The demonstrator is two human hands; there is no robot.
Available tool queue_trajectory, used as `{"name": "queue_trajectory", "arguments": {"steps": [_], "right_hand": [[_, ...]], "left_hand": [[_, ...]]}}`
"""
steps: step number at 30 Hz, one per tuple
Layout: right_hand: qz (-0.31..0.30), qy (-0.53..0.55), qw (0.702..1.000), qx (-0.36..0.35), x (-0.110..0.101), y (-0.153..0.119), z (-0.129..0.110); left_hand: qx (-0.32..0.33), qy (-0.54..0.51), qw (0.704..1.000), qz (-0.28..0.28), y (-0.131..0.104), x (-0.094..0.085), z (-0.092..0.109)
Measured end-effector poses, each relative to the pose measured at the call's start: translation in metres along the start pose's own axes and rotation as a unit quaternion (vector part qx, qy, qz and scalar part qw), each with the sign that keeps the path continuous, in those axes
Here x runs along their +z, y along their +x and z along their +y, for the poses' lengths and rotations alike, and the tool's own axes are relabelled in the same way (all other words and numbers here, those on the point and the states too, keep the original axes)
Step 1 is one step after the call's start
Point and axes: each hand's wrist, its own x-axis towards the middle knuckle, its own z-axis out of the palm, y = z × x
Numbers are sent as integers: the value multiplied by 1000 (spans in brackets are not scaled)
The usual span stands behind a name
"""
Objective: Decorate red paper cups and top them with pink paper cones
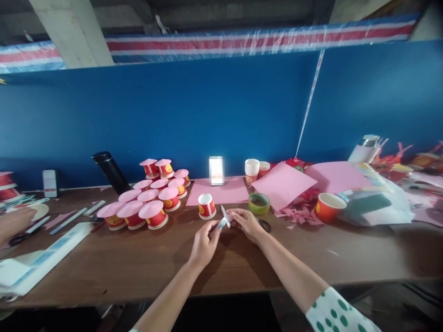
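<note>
My left hand (205,244) has its fingers closed round a small white and bluish object (222,223), too small to name surely. My right hand (245,222) pinches at a thin white strip (224,215) that rises beside it, and the two hands nearly meet. Just behind them a red paper cup (206,207) with a white inside stands on the brown table (221,272). A roll of green tape (259,204) lies behind my right hand, with a dark round-handled item (265,225) partly hidden close to that wrist.
Several red cups with pink paper discs (151,210) stand left of centre. Pink sheets (284,184), stacked white cups (252,168) and a larger red cup (329,207) are to the right. A power strip (51,258), a black bottle (112,173) and another person's hand (15,223) are at left.
</note>
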Motion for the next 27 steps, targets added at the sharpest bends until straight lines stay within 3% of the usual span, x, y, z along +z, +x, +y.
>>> {"name": "queue_trajectory", "arguments": {"steps": [14, 27], "right_hand": [[-41, 1, 999, 1, 3, -4, -3], [-48, -66, 997, -16, 2, -5, -3]], "left_hand": [[13, 5, 1000, -23, 0, 0, -1], [19, 19, 1000, -8, -1, 1, -5]]}}
